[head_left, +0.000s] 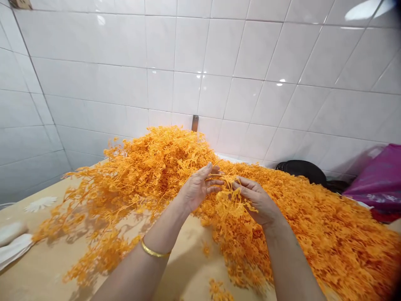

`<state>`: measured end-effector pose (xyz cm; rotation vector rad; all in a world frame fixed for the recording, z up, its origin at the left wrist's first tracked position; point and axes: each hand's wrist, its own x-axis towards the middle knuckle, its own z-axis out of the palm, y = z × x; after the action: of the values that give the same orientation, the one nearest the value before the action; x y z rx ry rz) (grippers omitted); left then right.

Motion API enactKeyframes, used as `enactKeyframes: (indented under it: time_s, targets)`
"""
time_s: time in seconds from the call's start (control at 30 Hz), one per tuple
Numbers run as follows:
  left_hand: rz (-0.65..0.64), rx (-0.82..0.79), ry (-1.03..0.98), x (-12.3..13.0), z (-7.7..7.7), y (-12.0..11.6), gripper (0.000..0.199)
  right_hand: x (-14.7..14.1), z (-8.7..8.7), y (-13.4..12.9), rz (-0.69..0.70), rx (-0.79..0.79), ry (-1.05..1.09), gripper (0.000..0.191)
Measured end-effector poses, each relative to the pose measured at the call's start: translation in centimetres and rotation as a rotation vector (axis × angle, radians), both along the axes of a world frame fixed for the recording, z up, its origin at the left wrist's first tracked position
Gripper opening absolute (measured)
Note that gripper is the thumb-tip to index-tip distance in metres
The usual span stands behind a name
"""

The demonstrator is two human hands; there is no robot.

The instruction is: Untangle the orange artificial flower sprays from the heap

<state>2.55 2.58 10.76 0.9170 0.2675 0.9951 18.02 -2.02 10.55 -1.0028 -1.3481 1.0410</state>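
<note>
Between my two hands, above the table, is an orange plastic flower sprig with thin stems and small frilly heads. My right hand pinches it between thumb and fingers. My left hand has its thumb raised and fingers partly curled around a thin stem that runs across to the right hand; its exact grip is partly hidden. Behind the left hand rises a tangled heap of orange sprigs. A wide pile of loose orange pieces spreads behind and to the right of my right hand.
The pale tan table runs up to a white tiled wall. White items and a white flower-shaped piece lie at the left. A black round object and a purple bag stand at the back right.
</note>
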Motion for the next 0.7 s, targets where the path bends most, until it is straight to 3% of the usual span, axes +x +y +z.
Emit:
enactKeyframes:
  time_s: [0.07,0.13,0.23,0.3,0.5,0.7]
  targets:
    - [-0.026,0.042,0.058,0.3,-0.1,-0.3,0.032,-0.1,0.0,0.1,-0.064,0.045,-0.045,0.021]
    - [-0.012,0.066,0.133,0.6,-0.4,-0.4,0.032,-0.4,-0.2,0.3,-0.120,0.118,-0.227,0.017]
    - [0.077,0.009,0.213,0.9,-1.1,0.0,0.020,-0.8,-0.5,0.5,-0.190,0.175,-0.533,0.012]
    - [0.136,-0.063,0.225,1.0,-1.6,0.5,0.010,-0.9,-0.5,0.5,-0.197,0.151,-0.626,0.012]
    - [0.230,-0.133,0.242,0.6,-2.2,1.6,0.006,-0.1,-0.1,-0.1,0.020,0.045,-0.453,0.017]
    - [0.063,-0.120,0.272,0.5,-2.1,1.2,0.018,0.6,-0.5,0.7,-0.126,0.066,-0.448,0.020]
